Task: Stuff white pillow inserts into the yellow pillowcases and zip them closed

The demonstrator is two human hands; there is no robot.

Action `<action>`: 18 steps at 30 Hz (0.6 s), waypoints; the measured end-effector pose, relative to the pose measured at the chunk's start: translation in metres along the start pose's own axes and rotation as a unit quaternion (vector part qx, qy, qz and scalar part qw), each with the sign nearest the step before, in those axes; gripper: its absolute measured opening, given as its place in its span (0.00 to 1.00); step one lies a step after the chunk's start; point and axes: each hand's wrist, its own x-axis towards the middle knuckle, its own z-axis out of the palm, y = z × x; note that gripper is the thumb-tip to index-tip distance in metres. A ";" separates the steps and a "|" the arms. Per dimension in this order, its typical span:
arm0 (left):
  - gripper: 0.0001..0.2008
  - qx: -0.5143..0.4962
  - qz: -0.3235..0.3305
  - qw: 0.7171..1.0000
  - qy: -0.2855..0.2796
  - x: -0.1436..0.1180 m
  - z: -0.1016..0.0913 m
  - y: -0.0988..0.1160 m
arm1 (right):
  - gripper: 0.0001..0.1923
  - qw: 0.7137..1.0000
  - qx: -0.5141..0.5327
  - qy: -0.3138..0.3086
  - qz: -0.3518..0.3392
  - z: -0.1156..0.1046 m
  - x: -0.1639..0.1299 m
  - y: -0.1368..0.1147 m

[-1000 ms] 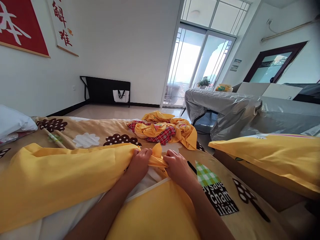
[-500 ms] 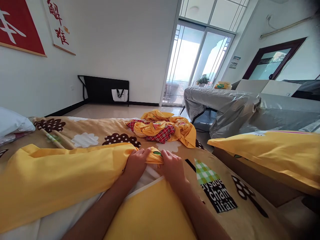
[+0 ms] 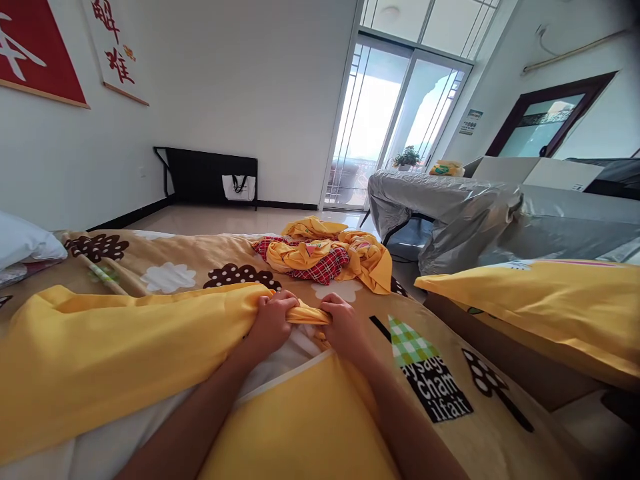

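Both hands — the left hand (image 3: 273, 320) and the right hand (image 3: 343, 323) — are closed tight on the bunched corner of the yellow cover (image 3: 125, 347) on the bed (image 3: 210, 257).

Ahead of the two hands, the left hand (image 3: 270, 323) and right hand (image 3: 344, 325), lies a short open strip of patterned tan bedsheet (image 3: 200, 263); beyond it a crumpled heap of yellow and red-checked cloth (image 3: 325, 257) blocks the far edge of the bed; to the left the long bunched yellow duvet cover (image 3: 115, 353) bars the way, with a white pillow (image 3: 23, 243) behind it; to the right the printed sheet runs flat and free up to the bed edge, where a yellow pillow (image 3: 545, 307) stands just beside it.
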 end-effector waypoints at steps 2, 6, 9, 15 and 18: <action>0.19 -0.027 -0.015 0.999 -0.019 -0.001 -0.003 0.002 | 0.10 0.999 0.034 -0.009 0.004 -0.002 0.001 0.001; 0.14 -0.029 -0.018 0.998 -0.046 -0.003 -0.006 0.005 | 0.14 0.996 0.082 -0.014 -0.035 -0.009 -0.001 -0.005; 0.15 -0.035 -0.015 0.998 -0.049 -0.003 -0.004 0.005 | 0.15 0.995 0.076 -0.006 -0.058 -0.009 -0.002 -0.010; 0.19 0.068 0.034 0.996 0.042 -0.010 -0.002 0.008 | 0.16 0.997 0.078 0.008 0.008 -0.005 0.000 -0.007; 0.18 0.185 0.186 0.954 0.148 -0.023 -0.002 0.020 | 0.14 0.995 0.094 0.011 0.025 -0.005 0.001 -0.002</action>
